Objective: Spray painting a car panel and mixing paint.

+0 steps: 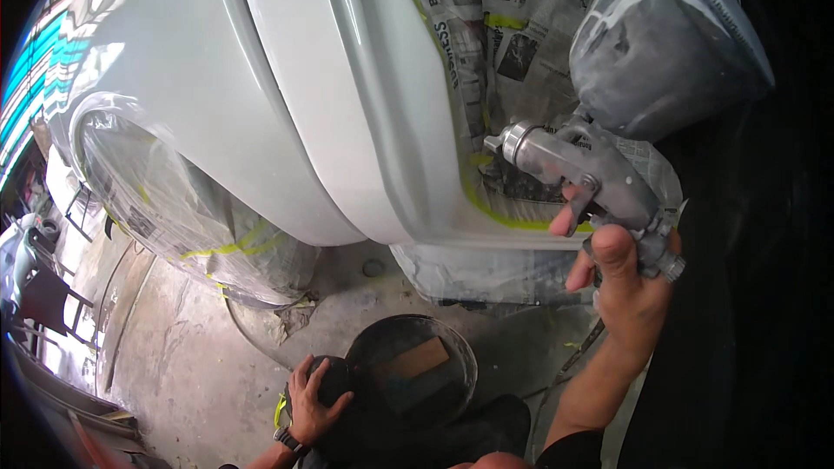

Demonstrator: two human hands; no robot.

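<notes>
With newspaper masking [549, 52] in place and the white panel [395, 113] seemingly coated, what remains is unclear; the spray gun [604, 172] is gripped near it in the right hand [632, 288], the left hand [311, 404] being rested, fingers spread, on a dark rounded shape [340, 374].

The car [191, 61] spans left and middle, newspaper [539, 43] lying to its right with tape [512, 221] along the border. Film [200, 217] hangs below the car's left part. The spray gun [599, 178] is in the right hand [630, 282], before the newspaper. The basin [473, 365] sits on the floor [191, 330], a block [423, 356] in it, the left hand [317, 404] left of it.
</notes>
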